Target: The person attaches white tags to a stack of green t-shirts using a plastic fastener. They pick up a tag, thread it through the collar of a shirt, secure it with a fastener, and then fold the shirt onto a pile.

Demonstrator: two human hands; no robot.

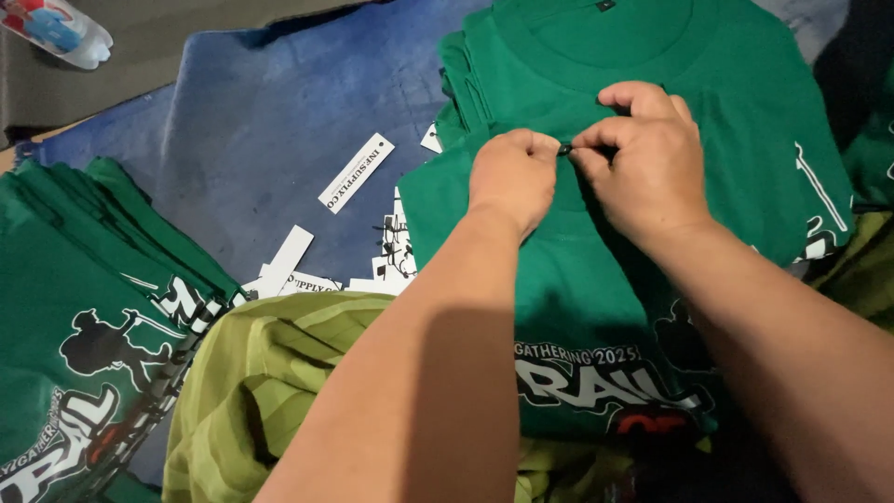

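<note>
- Head view: two bare hands are meeting at the neck area of a green T-shirt (596,279) that is lying face up at the middle right of the frame, its white, black and red printed design showing near the lower edge.
- The left hand (510,175) is resting on the shirt with its fingers curled shut, pinching a small dark fastener (564,148) between thumb and fingertip.
- The right hand (647,154) is closing on the same small dark fastener from the other side, thumb and forefinger pressed together, the remaining fingers bent over the fabric.
- The shirt is lying on top of a stack of green shirts (736,84) that is reaching toward the top right corner.
- A second pile of green shirts (84,317) with the same kind of print is sitting at the lower left, well apart from the hands.
- White paper tags (356,173) are lying scattered on a blue cloth (279,112) between the two piles.
- An olive-green garment (251,391) is bunching up under the left forearm at the bottom.
- A clear plastic packet (58,30) with red and blue colouring is lying in the top left corner.
</note>
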